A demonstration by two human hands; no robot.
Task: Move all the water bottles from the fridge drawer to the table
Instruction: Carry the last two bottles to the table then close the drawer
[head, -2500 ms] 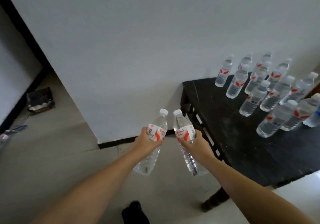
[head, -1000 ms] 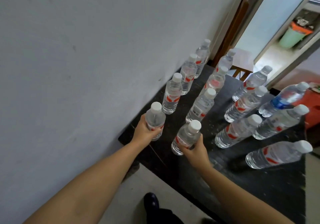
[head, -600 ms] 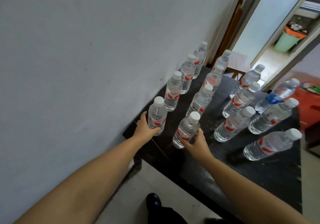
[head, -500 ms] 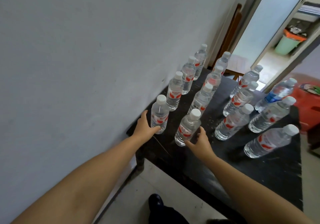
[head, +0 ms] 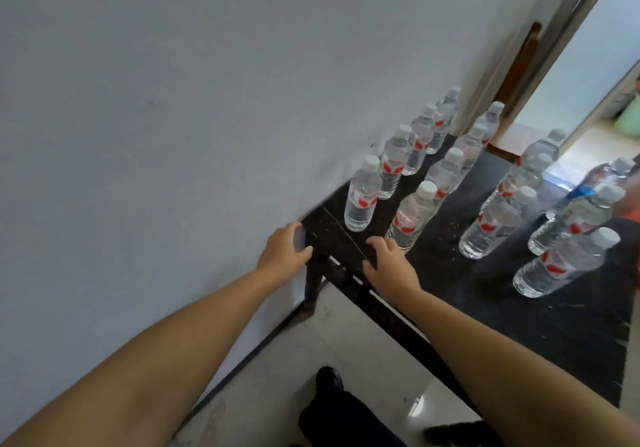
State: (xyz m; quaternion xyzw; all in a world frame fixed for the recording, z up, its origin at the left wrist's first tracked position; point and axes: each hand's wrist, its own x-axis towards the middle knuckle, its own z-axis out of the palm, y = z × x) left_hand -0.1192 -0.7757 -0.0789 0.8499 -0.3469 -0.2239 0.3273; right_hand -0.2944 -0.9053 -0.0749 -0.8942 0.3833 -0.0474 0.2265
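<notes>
Head view: clear water bottles (head: 360, 195) with white caps and red labels stand upright in rows on the black table (head: 540, 311), water visible inside. Left hand (head: 285, 252) hovers off the table's near corner, right hand (head: 389, 263) over its edge; both hold nothing, fingers loosely bent.
</notes>
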